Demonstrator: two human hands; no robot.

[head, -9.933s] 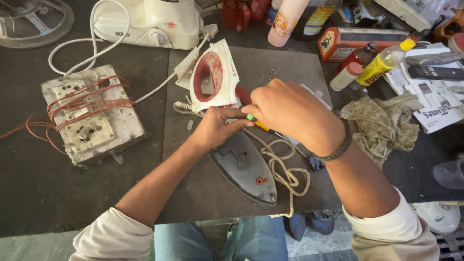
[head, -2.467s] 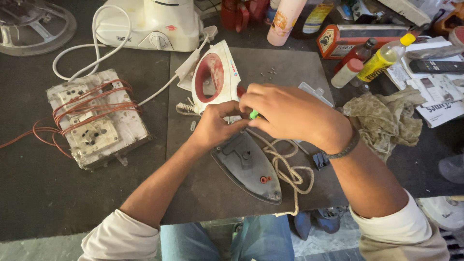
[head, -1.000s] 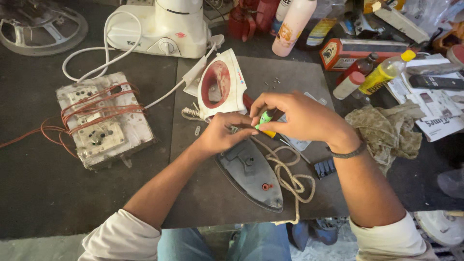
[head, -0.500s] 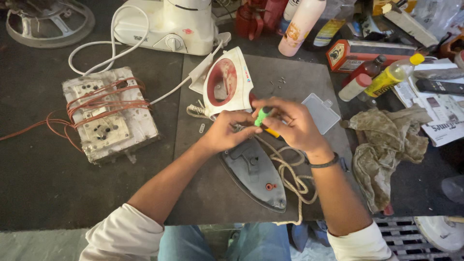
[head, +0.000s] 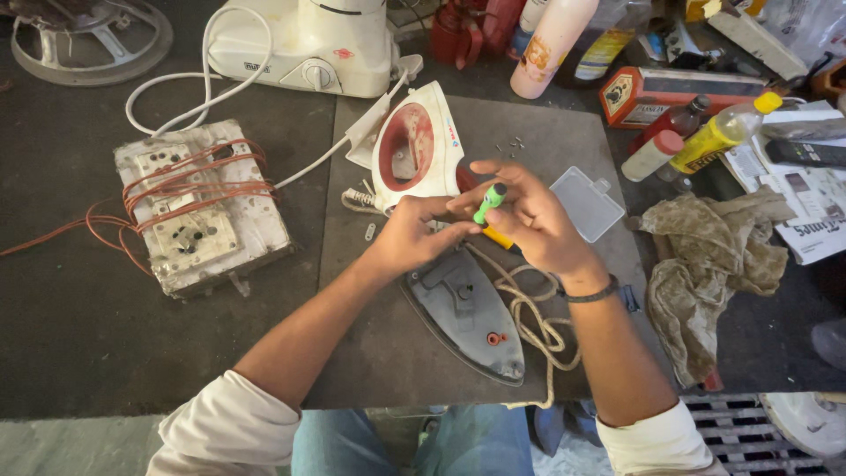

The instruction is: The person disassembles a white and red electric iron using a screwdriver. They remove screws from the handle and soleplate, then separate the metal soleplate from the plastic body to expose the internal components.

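Right grip (head: 529, 225) clenched around green-capped screwdriver (head: 490, 204), shaft angled down-left toward iron base (head: 464, 308). Left grip (head: 414, 240) pressed closed on base's near-top end, steadying. Base flat on counter (head: 79, 353), long axis running diagonally toward body, directly beneath both hands. Cover shell (head: 414, 150) upright just beyond.

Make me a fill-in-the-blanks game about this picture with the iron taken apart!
The right hand holds a screwdriver with a ____ handle.
The left hand rests on the grey ____.
The socket board is wrapped in ____ wire.
Right of the hands lies a crumpled ____.

Missing: green; iron base; red; rag
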